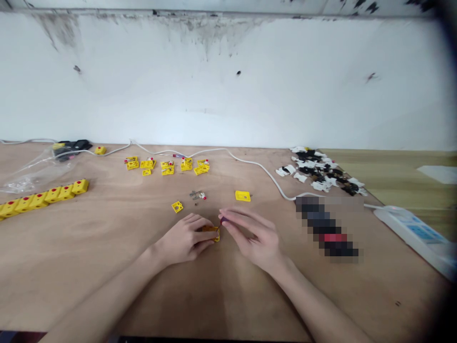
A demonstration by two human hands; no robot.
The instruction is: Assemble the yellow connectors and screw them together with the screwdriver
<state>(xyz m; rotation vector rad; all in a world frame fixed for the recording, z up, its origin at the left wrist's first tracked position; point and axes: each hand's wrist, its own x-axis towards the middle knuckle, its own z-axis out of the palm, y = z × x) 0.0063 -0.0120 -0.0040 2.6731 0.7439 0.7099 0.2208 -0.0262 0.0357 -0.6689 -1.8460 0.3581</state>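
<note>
My left hand [183,240] rests on the wooden table [107,267] with its fingers closed round a small yellow block [213,232]. My right hand [252,234] lies just to the right, fingers pinched on a tiny dark part [223,220] right above that block. A loose yellow plate [177,206], a small metal piece with a red tip [198,195] and another yellow block [243,196] lie just beyond my hands.
A row of yellow blocks with red dots [39,199] runs along the left. Several yellow parts [167,166] sit further back. A white cable [257,166] leads to a power strip [414,233]. Black and white pieces [321,174] are heaped at back right; a plastic bag [32,174] lies at back left.
</note>
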